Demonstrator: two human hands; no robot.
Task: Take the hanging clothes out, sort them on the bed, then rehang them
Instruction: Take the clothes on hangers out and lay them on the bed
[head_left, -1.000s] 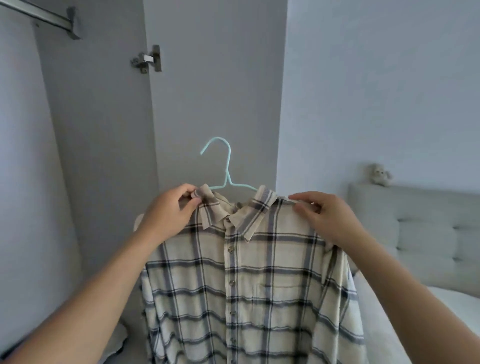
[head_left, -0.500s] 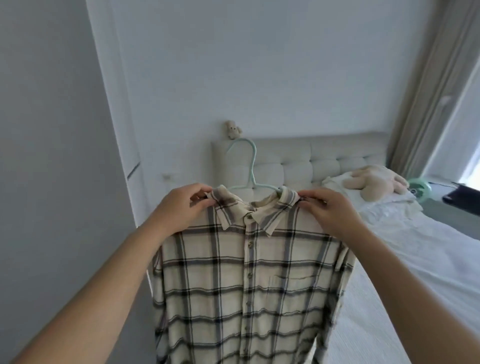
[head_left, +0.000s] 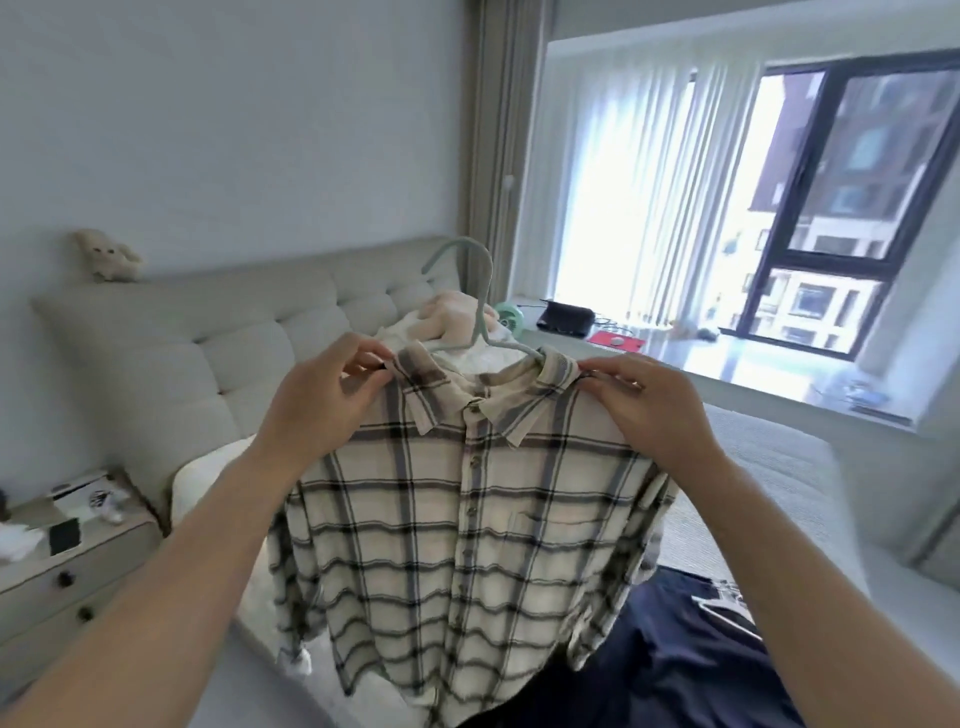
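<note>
A cream, dark-checked buttoned shirt (head_left: 467, 530) hangs upright on a pale green hanger (head_left: 480, 312) above the bed (head_left: 769, 462).

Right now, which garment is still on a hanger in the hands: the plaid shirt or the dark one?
The plaid shirt. It hangs on the pale green hanger, with the left hand and right hand pinching its shoulders. The dark navy garment lies on the bed.
</note>
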